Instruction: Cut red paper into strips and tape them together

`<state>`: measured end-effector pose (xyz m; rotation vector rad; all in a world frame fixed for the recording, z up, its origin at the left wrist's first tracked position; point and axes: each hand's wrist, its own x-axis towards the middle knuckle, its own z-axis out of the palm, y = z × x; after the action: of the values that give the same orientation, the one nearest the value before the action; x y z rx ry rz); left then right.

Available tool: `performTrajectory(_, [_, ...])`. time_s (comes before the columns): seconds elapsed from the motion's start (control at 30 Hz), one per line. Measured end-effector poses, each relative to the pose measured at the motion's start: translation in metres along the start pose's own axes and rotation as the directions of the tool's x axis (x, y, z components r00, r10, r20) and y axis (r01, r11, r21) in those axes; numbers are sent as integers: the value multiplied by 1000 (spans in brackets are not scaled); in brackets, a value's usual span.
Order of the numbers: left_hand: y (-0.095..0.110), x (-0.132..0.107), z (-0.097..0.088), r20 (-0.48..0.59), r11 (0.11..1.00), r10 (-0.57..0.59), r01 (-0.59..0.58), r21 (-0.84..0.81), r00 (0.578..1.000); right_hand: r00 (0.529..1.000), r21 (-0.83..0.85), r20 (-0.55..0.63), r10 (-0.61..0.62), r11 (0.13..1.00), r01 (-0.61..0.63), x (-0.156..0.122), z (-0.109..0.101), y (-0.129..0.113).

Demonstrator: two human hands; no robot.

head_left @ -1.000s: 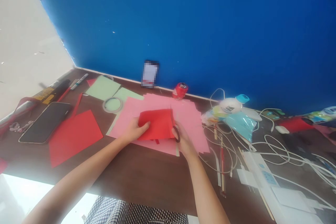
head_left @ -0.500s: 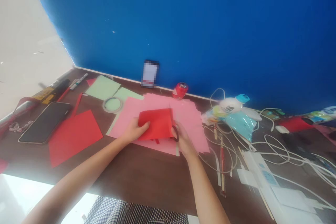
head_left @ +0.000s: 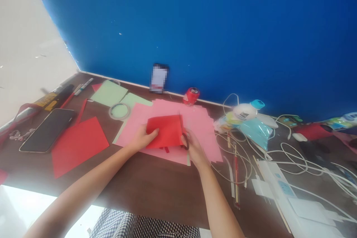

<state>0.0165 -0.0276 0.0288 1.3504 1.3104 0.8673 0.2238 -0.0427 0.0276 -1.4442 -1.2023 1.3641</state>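
Observation:
My left hand (head_left: 142,138) pinches the left edge of a folded red paper (head_left: 166,131), thumb on top. My right hand (head_left: 193,148) is closed through the dark handles of scissors (head_left: 185,138), whose blades run up the paper's right edge. The red paper is held just above a stack of pink sheets (head_left: 200,124) lying on the dark brown table (head_left: 156,186). A small red scrap lies under the paper's lower edge.
A larger red sheet (head_left: 78,144) and a phone (head_left: 48,129) lie at left, green sheets (head_left: 111,93) and a tape ring (head_left: 119,111) behind. A red can (head_left: 191,96) stands at the blue wall. White cables, chargers (head_left: 279,182) and a bottle (head_left: 245,111) crowd the right.
Almost nothing differs; the scissors and my right hand have crept slightly up along the red paper's right edge.

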Motion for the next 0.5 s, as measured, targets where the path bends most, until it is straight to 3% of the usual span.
performTrajectory(0.37, [-2,3,-3,-18,999,-19,20,35,1000,999,61,-34,-4,998,6,4,-3,7])
performTrajectory(0.5, [-2,4,-4,-16,1000,-12,13,7,1000,992,121,-119,-51,991,65,11,-6,15])
